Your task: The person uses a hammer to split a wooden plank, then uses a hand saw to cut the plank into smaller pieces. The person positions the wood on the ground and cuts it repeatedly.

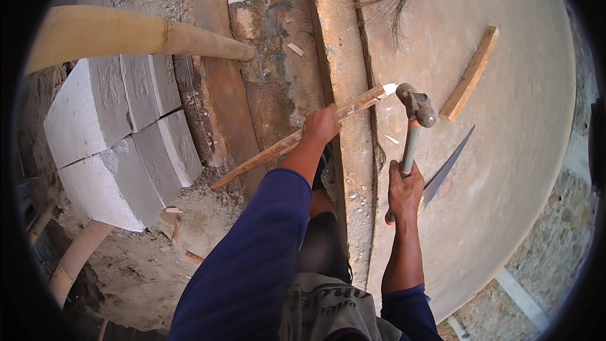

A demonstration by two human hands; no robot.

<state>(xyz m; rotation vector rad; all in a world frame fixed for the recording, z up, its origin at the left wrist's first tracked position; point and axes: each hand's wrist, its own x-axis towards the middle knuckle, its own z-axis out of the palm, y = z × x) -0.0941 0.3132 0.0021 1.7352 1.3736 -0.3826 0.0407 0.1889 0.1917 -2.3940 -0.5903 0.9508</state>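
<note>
A long wooden stake (364, 102) lies aslant in the middle, its far right end pale and cut to a point. My left hand (321, 125) is closed round its middle, above the concrete ledge. In my right hand (406, 191) is a hammer (410, 142), gripped by its grey and orange handle. The hammer's dark metal head is just right of the stake's pointed tip. Beside my right hand, a saw blade (447, 167) rests on the concrete; its handle is not visible. A small pale wood chip (392, 139) lies between the stake and the hammer.
A short wooden piece (470, 74) lies on the concrete slab (505, 170) at right. Pale blocks (101, 145) are stacked at left below a bamboo pole (139, 31). A raised concrete edge (334, 38) runs along the middle. Dry, thin strands (399, 3) hang at the top.
</note>
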